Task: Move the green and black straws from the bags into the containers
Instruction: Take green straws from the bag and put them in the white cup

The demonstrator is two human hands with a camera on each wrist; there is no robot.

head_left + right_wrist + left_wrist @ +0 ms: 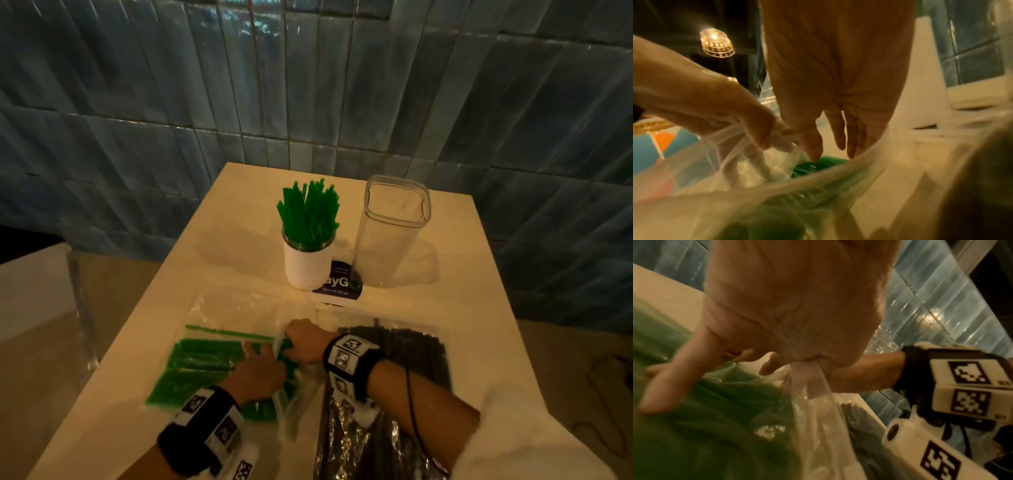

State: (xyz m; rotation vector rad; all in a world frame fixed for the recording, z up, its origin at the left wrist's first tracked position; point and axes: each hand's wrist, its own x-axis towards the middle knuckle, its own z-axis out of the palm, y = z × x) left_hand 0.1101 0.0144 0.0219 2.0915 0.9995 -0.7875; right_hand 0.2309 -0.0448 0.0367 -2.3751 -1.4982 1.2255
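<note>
At the counter's six o'clock edge, the left hand pinches the green-straw bag open so the right hand can grasp green straws; white cup at twelve o'clock is partly filled.

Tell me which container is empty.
The clear square container, right of the white cup; the cup is packed with upright green straws.
</note>
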